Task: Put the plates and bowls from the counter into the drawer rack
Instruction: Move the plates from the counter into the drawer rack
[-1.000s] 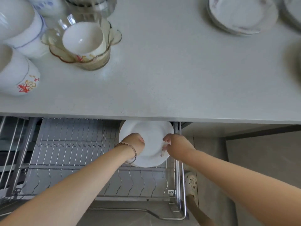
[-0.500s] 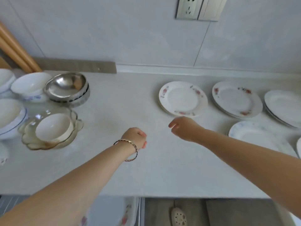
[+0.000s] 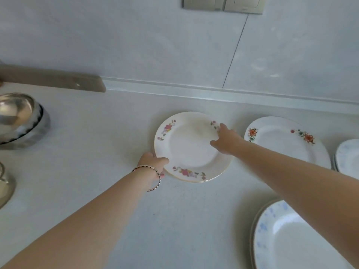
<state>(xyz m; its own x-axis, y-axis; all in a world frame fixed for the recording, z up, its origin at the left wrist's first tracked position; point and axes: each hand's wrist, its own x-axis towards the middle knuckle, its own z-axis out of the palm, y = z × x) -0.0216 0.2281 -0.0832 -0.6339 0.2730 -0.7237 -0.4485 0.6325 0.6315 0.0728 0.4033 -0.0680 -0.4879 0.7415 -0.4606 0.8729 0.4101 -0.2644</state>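
Observation:
A white plate with pink flowers (image 3: pixel 186 146) lies at the middle of the counter (image 3: pixel 108 144), on top of at least one more plate whose rim shows beneath it. My left hand (image 3: pixel 153 164), bracelet at the wrist, grips its near-left rim with the thumb on top. At the right rim, my right hand (image 3: pixel 226 141) holds the plate with the thumb lying on its face and a finger at the edge. The drawer rack is out of view.
A plate with orange flowers (image 3: pixel 281 144) lies to the right, another pale plate (image 3: pixel 347 158) at the right edge, and a blue-patterned plate stack (image 3: pixel 287 239) at the near right. A steel bowl (image 3: pixel 17 117) stands far left. The wall runs close behind.
A second ago both hands set a plate in the drawer rack below. My view rose to the counter, and both hands reached forward and took hold of the pink-flowered plate.

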